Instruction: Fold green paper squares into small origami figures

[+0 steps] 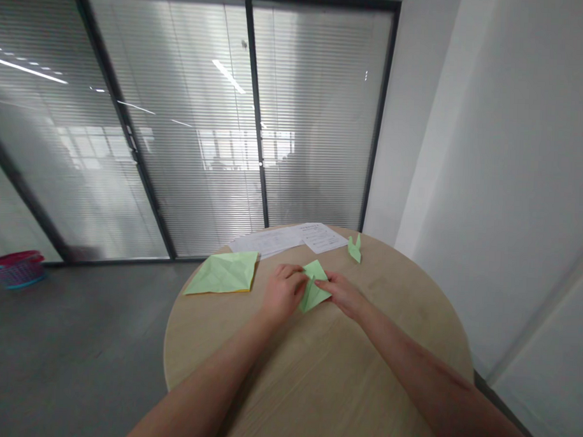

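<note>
A folded piece of light green paper (313, 298) is held between my two hands, over the middle of the round wooden table. My left hand (283, 292) has its fingers curled onto the paper's left side, with the fingertips near a crease. From the right, my right hand (344, 293) pinches the paper's right edge, thumb on top and the other fingers partly hidden. Beyond my right hand stands a small green origami figure (355, 249) with two upright points. To the left lies a stack of green paper (225, 272), with a yellow edge showing at its bottom.
White printed sheets (322, 237) lie at the far side of the round table (334, 379). A glass partition with blinds (318, 117) rises behind it, and a white wall (526, 188) is on the right. A pink and blue basket (17, 271) sits on the floor at left.
</note>
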Tool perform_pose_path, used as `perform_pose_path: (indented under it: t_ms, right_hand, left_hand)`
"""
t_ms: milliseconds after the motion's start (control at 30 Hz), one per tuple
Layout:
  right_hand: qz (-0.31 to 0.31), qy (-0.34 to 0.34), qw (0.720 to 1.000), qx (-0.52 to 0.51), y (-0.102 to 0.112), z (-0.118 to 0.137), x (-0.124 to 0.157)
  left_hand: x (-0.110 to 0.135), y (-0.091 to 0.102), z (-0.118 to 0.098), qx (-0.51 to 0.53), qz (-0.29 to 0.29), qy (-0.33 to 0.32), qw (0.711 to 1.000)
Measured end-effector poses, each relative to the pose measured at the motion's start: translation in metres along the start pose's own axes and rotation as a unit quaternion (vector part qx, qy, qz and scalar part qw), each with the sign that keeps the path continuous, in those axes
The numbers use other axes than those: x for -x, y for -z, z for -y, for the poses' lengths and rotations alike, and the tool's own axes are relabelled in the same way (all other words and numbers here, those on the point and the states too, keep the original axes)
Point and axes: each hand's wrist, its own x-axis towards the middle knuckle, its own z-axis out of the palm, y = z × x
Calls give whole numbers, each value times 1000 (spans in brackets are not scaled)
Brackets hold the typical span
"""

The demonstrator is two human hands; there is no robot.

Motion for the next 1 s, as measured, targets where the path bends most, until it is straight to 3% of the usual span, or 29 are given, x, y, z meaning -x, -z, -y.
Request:
perform_pose_path:
  t_ms: [100,233,333,467,633,767,900,1000]
  right_hand:
    - [19,-13,1000,21,1,-1,1]
    - [28,-3,998,55,1,-3,2]
    - [17,-7,996,82,3,-7,1]
    - [-10,0,995,98,6,-14,-3]
    - [-19,3,999,28,5,-21,-4]
    - [-40,-31,999,-19,8,-24,-5]
    - [-75,-25,997,-10,12,-30,-8]
    - [-84,-5,996,12,15,-37,-12]
  left_hand:
    - [-1,1,6,45,-36,90,994]
    - [-3,-5,22,199,57,228,952]
    - [-3,-16,36,288,105,244,920]
    - [2,-27,45,345,114,293,884]
    - [5,-27,36,352,118,312,874]
    - [3,-19,26,392,140,330,847]
    - [3,-16,22,410,145,355,827]
    - [4,-19,23,411,143,352,829]
